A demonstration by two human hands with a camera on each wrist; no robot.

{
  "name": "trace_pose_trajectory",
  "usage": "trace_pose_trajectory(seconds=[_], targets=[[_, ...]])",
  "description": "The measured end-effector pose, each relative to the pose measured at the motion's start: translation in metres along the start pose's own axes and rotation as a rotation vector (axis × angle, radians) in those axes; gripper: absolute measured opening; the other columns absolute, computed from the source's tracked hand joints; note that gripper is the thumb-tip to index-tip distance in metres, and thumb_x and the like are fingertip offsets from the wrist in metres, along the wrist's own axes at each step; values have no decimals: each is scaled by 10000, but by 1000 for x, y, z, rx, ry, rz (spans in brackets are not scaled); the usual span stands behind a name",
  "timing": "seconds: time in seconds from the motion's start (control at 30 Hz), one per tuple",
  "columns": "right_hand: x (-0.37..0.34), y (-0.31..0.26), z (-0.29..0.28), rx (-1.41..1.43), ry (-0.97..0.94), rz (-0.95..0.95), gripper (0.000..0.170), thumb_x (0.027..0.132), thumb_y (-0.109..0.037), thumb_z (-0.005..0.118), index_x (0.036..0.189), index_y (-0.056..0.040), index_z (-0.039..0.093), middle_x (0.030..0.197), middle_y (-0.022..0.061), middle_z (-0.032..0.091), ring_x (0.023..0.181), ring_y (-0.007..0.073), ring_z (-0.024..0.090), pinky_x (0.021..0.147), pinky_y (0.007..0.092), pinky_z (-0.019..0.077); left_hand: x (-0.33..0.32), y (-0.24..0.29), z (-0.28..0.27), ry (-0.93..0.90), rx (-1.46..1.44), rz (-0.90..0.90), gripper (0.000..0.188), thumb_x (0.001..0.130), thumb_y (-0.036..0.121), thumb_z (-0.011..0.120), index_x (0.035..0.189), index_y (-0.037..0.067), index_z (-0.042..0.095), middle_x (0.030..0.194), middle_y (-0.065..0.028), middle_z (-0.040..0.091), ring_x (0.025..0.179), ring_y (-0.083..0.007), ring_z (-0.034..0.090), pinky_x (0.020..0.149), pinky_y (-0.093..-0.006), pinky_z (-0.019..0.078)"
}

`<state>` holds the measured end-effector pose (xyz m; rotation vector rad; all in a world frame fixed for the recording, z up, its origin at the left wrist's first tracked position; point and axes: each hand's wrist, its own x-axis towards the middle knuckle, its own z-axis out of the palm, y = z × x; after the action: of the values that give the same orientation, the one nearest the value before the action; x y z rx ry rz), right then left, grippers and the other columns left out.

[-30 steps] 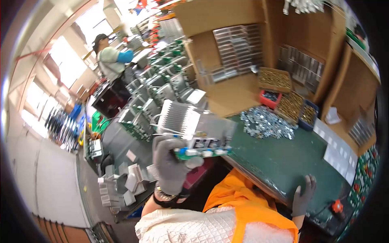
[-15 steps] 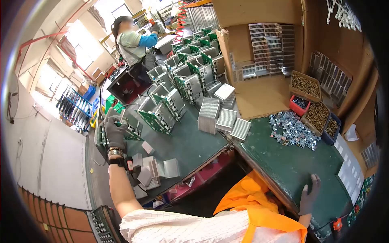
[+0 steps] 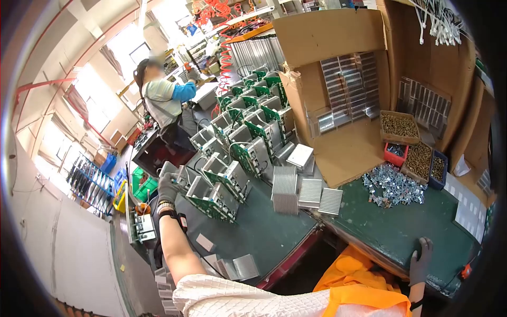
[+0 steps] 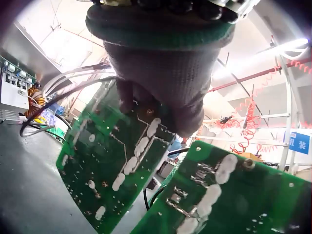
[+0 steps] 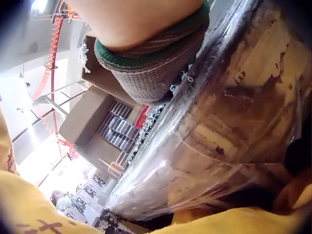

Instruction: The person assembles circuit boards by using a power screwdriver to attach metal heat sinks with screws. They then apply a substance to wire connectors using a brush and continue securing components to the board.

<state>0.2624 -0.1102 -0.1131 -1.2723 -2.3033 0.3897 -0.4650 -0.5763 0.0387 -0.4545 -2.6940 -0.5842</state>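
At the left end of the rows of boards, my gloved left hand (image 3: pixel 169 188) is at a green circuit board with a heat sink. The left wrist view shows its fingers curled over the top edge of that upright board (image 4: pixel 105 156), whose soldered side faces the camera. A second green board (image 4: pixel 253 200) stands close beside it. My gloved right hand (image 3: pixel 421 261) rests at the near edge of the green table (image 3: pixel 391 227), fingers relaxed and holding nothing. In the right wrist view only the cuff and back of the right glove (image 5: pixel 151 78) show; its fingers are hidden.
Silver heat sinks (image 3: pixel 285 190) stand near the table corner. Metal clips (image 3: pixel 393 185) lie heaped beside boxes of brass screws (image 3: pixel 400 127). A cardboard box (image 3: pixel 332 31) stands behind. Another person (image 3: pixel 161 100) works at the far left. Loose heat sinks (image 3: pixel 245 267) lie at the near edge.
My left hand first carried a heat sink assembly over the near side, then reached the far left; now it is beside the board rows. The right hand stays at the table edge.
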Motion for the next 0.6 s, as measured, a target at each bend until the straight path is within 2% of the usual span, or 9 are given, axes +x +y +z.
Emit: trace_pose_trajectory(seconds=[0.07, 0.13, 0.17, 0.2, 0.27, 0.3, 0.47, 0.53, 0.6], targets=[[-2, -3, 1, -11, 26, 22, 472, 751, 52, 551, 1215, -31, 524, 1280, 194, 485, 1255, 382, 428, 1064, 446, 352, 2, -2, 14, 30, -54, 116, 422, 548, 54, 879, 882, 68, 623, 870, -69, 631, 760, -173, 579, 700, -319, 499], [-4, -7, 0, -39, 39, 9, 475, 746, 46, 562, 1212, -40, 530, 1274, 189, 487, 1239, 383, 439, 1058, 444, 357, 10, 2, 12, -90, -192, 69, 420, 570, 43, 861, 938, 79, 662, 881, -52, 630, 780, -164, 583, 705, -308, 499], [-3, -8, 1, -51, 39, 12, 475, 746, 46, 562, 1212, -40, 530, 1274, 189, 487, 1239, 383, 439, 1058, 444, 357, 16, -1, 13, -137, -320, 168, 435, 597, 36, 844, 999, 77, 685, 913, -50, 643, 797, -166, 594, 719, -302, 505], [-2, -8, 3, -73, 31, 1, 488, 741, 40, 570, 1219, -50, 532, 1270, 191, 490, 1227, 383, 447, 1051, 441, 365, 27, -19, 17, -134, -214, 234, 450, 632, 65, 827, 1056, 66, 675, 954, -60, 663, 840, -169, 617, 761, -302, 512], [1, -12, 2, -92, 55, -50, 490, 732, 24, 580, 1212, -67, 542, 1249, 181, 512, 1191, 379, 477, 1032, 439, 384, 4, 33, -30, -208, -107, 197, 534, 680, 152, 809, 1159, 7, 623, 1018, -145, 674, 930, -251, 662, 814, -363, 534], [2, -19, 4, -97, 93, -72, 478, 729, 16, 582, 1198, -74, 550, 1232, 170, 530, 1165, 374, 499, 1021, 440, 395, 23, -19, -11, -274, -308, 121, 481, 708, 157, 784, 1144, 23, 633, 1035, -150, 675, 952, -263, 663, 824, -373, 535], [12, -28, -34, -64, 127, 26, 370, 793, -122, 648, 1159, -116, 595, 1117, 157, 602, 1063, 368, 548, 931, 440, 449, -22, 249, 226, -556, -505, 668, 401, 737, 128, 759, 1105, 21, 641, 1003, -141, 675, 912, -261, 657, 800, -366, 530], [10, -1, -49, -127, 235, 12, 305, 810, -137, 650, 1114, -126, 618, 1041, 126, 629, 968, 335, 594, 850, 424, 481, -52, 347, 265, -574, -560, 886, 361, 752, 113, 747, 1086, 20, 645, 988, -136, 674, 892, -260, 654, 788, -363, 527], [10, 22, -70, -156, 271, 69, 283, 811, -138, 650, 1094, -128, 627, 1011, 109, 640, 936, 317, 609, 823, 418, 489, -81, 399, 266, -544, -585, 1033, 322, 767, 98, 734, 1067, 19, 649, 972, -132, 674, 872, -259, 651, 776, -360, 524]])
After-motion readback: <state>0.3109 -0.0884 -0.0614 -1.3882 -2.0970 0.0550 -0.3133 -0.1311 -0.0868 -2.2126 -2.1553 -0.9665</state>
